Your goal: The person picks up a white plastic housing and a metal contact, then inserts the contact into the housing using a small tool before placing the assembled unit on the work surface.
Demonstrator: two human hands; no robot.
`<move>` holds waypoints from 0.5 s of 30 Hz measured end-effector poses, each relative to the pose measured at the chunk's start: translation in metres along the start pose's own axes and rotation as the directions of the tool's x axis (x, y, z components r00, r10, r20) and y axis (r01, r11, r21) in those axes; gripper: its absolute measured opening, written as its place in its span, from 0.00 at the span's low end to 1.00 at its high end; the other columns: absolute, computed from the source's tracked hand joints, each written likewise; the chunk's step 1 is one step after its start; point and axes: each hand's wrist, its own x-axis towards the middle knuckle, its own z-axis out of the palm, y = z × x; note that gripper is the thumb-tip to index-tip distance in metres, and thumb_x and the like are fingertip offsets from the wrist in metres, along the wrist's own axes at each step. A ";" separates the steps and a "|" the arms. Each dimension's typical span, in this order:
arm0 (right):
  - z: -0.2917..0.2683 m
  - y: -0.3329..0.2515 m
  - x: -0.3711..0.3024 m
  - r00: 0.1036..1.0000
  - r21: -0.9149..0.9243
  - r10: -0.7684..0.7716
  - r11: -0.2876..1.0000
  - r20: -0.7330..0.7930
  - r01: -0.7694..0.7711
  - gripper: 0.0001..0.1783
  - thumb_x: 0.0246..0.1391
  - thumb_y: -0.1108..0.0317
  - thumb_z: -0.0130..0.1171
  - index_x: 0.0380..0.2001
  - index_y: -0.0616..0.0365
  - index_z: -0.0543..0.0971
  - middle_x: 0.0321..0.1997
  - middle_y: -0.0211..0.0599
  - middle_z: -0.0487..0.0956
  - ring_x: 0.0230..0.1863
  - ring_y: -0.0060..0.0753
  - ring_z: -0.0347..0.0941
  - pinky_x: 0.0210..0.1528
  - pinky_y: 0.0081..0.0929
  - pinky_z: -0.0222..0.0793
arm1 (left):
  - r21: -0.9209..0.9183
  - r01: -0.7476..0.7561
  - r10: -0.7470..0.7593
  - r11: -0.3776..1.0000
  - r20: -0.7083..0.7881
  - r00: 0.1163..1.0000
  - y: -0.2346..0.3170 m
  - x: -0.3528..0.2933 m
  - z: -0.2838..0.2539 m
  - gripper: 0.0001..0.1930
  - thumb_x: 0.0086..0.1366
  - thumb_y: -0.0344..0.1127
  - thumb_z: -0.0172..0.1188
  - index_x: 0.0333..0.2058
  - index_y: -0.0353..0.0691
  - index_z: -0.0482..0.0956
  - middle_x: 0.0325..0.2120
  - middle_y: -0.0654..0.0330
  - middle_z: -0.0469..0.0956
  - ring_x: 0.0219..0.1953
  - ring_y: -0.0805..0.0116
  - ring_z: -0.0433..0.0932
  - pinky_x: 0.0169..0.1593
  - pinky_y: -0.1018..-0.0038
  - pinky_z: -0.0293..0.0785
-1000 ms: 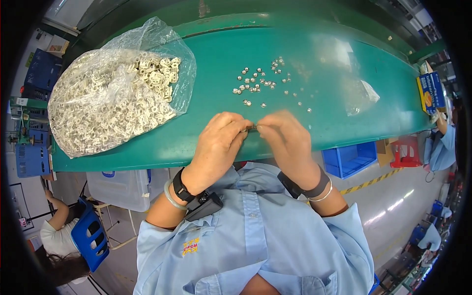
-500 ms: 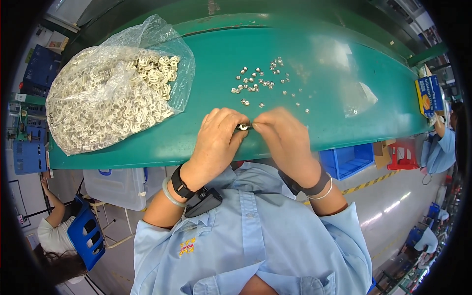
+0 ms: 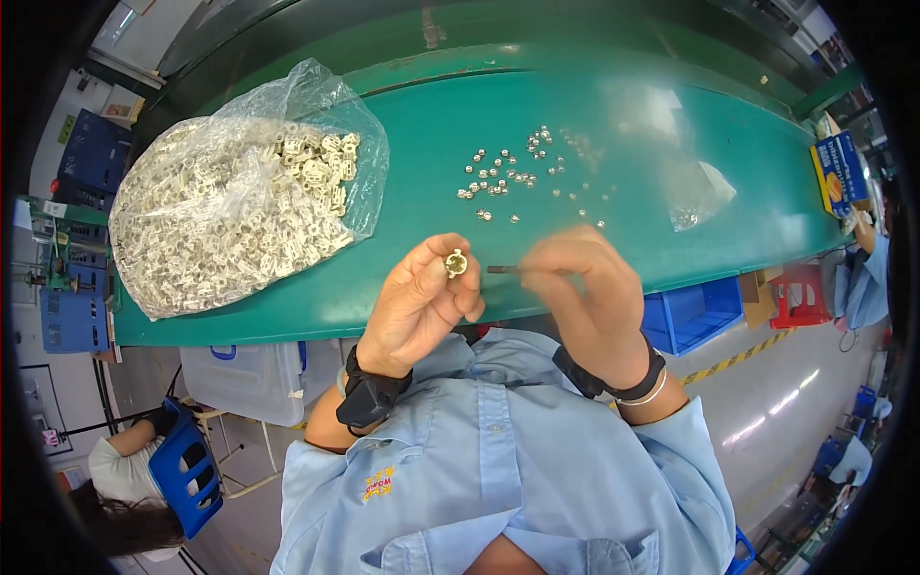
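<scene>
My left hand (image 3: pixel 414 309) is closed, with a small pale ring-shaped plastic part (image 3: pixel 456 264) pinched between thumb and fingers. To its right, my right hand (image 3: pixel 596 295) grips a thin dark rod (image 3: pixel 502 269), whose tip points left toward the part without touching it. Motion blurs the right fingers a little. Beyond both hands, several small shiny metallic pieces (image 3: pixel 494 174) lie scattered on the green table (image 3: pixel 431 144). A large clear plastic bag (image 3: pixel 216 216) full of pale plastic parts rests on the left of the table.
A thin clear plastic bag (image 3: pixel 702 196) lies on the table's right side. A blue and yellow box (image 3: pixel 838 172) stands at the right end. Below the table edge are a blue bin (image 3: pixel 692 316) and a clear lidded box (image 3: pixel 244 383). A person sits on a blue chair (image 3: pixel 187 470) at left.
My hands have drawn apart and come slightly nearer to me. My left hand has turned so the part's round opening shows. The dark rod is now visible in my right hand.
</scene>
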 end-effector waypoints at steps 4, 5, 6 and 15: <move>0.005 -0.003 0.001 0.997 -0.029 -0.079 0.996 0.021 0.080 0.09 0.48 0.79 0.61 0.34 0.59 0.75 0.30 0.37 0.77 0.29 0.36 0.73 0.30 0.27 0.69 | -0.012 0.022 -0.021 1.000 0.039 0.999 -0.001 -0.003 -0.004 0.15 0.68 0.38 0.54 0.48 0.37 0.70 0.33 0.59 0.75 0.29 0.69 0.73 0.34 0.70 0.69; 0.005 -0.004 0.001 0.996 -0.036 -0.068 0.997 0.048 0.070 0.10 0.47 0.80 0.61 0.34 0.60 0.75 0.30 0.38 0.78 0.30 0.37 0.73 0.31 0.28 0.69 | -0.010 0.022 -0.022 1.000 0.039 0.999 -0.001 -0.004 -0.004 0.15 0.68 0.38 0.54 0.48 0.37 0.70 0.33 0.59 0.75 0.29 0.69 0.73 0.34 0.70 0.69; 0.005 -0.006 0.000 0.995 -0.044 -0.056 0.997 0.079 0.060 0.10 0.47 0.81 0.60 0.34 0.60 0.74 0.30 0.40 0.78 0.30 0.39 0.73 0.32 0.29 0.69 | 0.000 0.020 -0.020 1.000 0.039 0.999 -0.002 -0.005 -0.004 0.15 0.68 0.39 0.54 0.49 0.37 0.70 0.32 0.59 0.75 0.29 0.69 0.72 0.33 0.70 0.69; 0.006 -0.006 -0.005 0.993 -0.021 -0.026 0.999 0.114 0.028 0.12 0.46 0.80 0.61 0.35 0.60 0.75 0.31 0.37 0.78 0.30 0.40 0.74 0.31 0.30 0.68 | 0.120 0.008 -0.013 0.993 0.041 0.999 -0.003 -0.007 -0.003 0.16 0.69 0.38 0.53 0.49 0.34 0.70 0.30 0.61 0.73 0.29 0.71 0.70 0.33 0.69 0.68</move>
